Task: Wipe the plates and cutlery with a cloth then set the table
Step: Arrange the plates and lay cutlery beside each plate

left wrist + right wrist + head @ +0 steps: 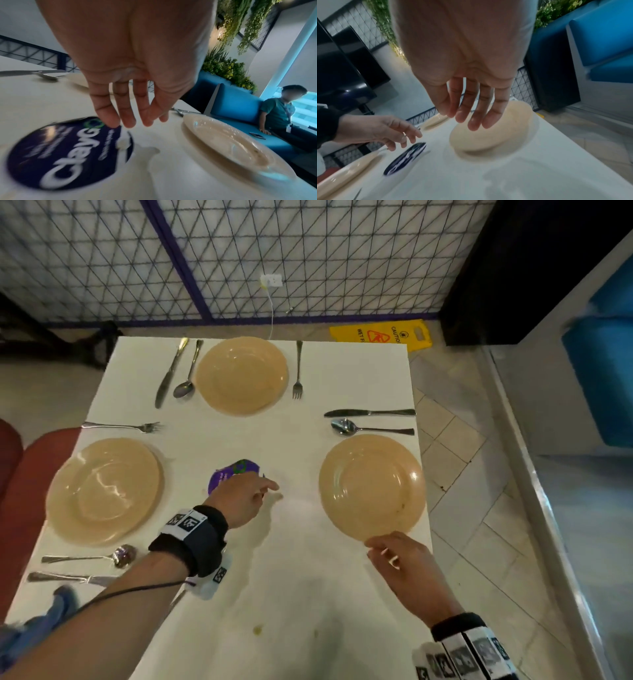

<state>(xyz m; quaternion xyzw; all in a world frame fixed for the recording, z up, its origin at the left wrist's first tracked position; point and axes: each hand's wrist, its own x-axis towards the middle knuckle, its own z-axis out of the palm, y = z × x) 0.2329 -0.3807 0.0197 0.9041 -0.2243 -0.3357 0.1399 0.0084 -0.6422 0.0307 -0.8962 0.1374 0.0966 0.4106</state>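
Note:
Three beige plates lie on the white table (301,594): far (241,374), left (104,491) and right (371,486). A knife, spoon and fork lie beside the far plate. A knife (370,412) and spoon (371,429) lie beyond the right plate. The left plate has a fork (121,426) beyond it and a spoon (89,557) and knife (68,577) nearer me. My left hand (263,491) (135,121) hovers over a purple round disc (236,470) (68,152), fingers straight, holding nothing. My right hand (380,549) (471,121) hangs empty at the right plate's (491,135) near rim.
Blue fabric (58,604) lies at the table's near left corner. A yellow wet-floor sign (380,335) lies on the floor beyond the table, below a wire mesh fence. Red seat (20,474) at left, blue benches (603,371) at right. A person (278,112) sits on a blue bench.

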